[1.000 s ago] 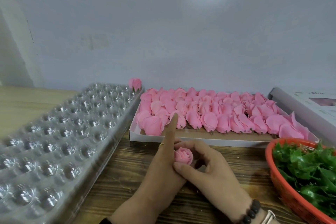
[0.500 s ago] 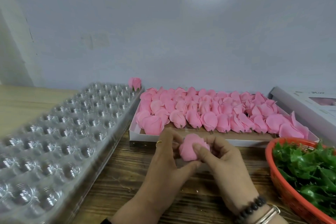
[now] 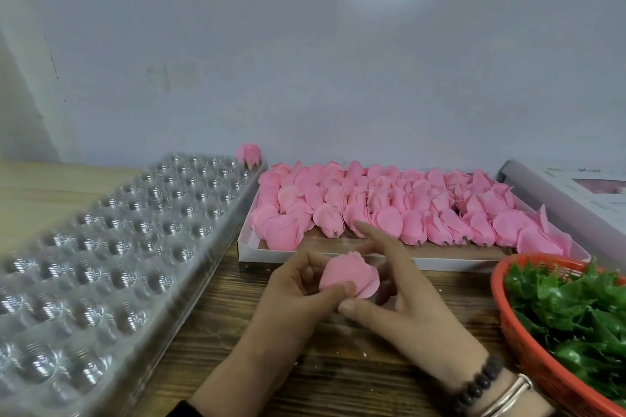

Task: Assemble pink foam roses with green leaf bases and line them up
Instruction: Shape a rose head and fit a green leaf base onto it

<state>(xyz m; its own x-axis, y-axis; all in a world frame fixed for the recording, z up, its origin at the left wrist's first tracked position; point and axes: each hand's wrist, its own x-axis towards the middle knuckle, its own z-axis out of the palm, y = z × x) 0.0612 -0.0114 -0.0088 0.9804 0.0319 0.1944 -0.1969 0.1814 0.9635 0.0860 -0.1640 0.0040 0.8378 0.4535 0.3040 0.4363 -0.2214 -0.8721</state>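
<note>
A pink foam rose (image 3: pixel 349 276) is held between both hands above the wooden table. My left hand (image 3: pixel 294 294) pinches its left side with thumb and fingers. My right hand (image 3: pixel 403 301) touches its underside with the thumb, index finger stretched out toward the white box (image 3: pixel 325 256) of several pink foam roses. One finished rose with a green base (image 3: pixel 249 155) stands in the far corner of the clear plastic cavity tray (image 3: pixel 101 247). Green leaf bases (image 3: pixel 572 311) fill an orange basket at the right.
The orange basket (image 3: pixel 528 359) sits at the right edge, close to my right wrist. A white printed box (image 3: pixel 572 193) lies behind it. A grey wall rises close behind the table. Bare wood table (image 3: pixel 210 332) lies between the tray and my hands.
The rose went from a small bud cupped in my fingers to a turned, fuller shape held between both hands. My left index finger folded down; my right index finger now points outward.
</note>
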